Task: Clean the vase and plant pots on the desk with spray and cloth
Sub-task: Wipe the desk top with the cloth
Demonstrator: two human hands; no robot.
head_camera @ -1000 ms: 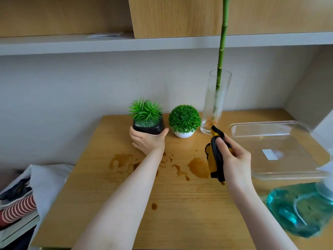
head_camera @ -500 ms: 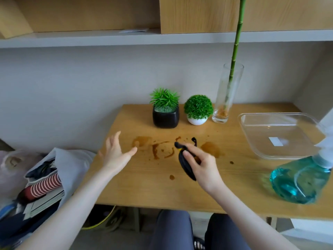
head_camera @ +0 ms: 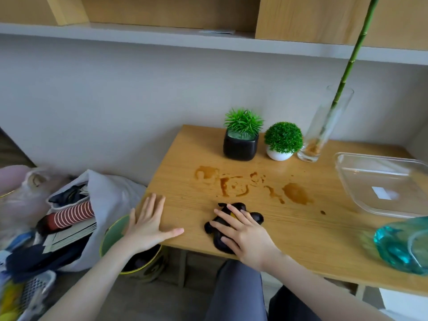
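A black square pot (head_camera: 240,148) with spiky green leaves, a white round pot (head_camera: 279,155) with a green ball plant and a tall glass vase (head_camera: 324,128) holding a bamboo stalk stand in a row at the back of the wooden desk (head_camera: 301,230). Brown wet stains (head_camera: 234,184) spread in front of them. My right hand (head_camera: 243,232) presses flat on a dark cloth (head_camera: 256,216) with a yellow patch, near the desk's front edge. My left hand (head_camera: 148,223) rests flat and empty on the front left corner. A blue spray bottle (head_camera: 403,246) sits at the right edge.
A clear plastic container (head_camera: 379,184) lies at the right of the desk. A shelf runs along the wall above. Left of the desk stands a grey bag (head_camera: 76,212) full of clothes and papers, with a green-rimmed bin (head_camera: 115,230) under the corner. My legs are under the desk.
My left hand let go of the black pot and came down flat onto the desk corner. My right hand lowered the cloth onto the desk surface and spread over it.
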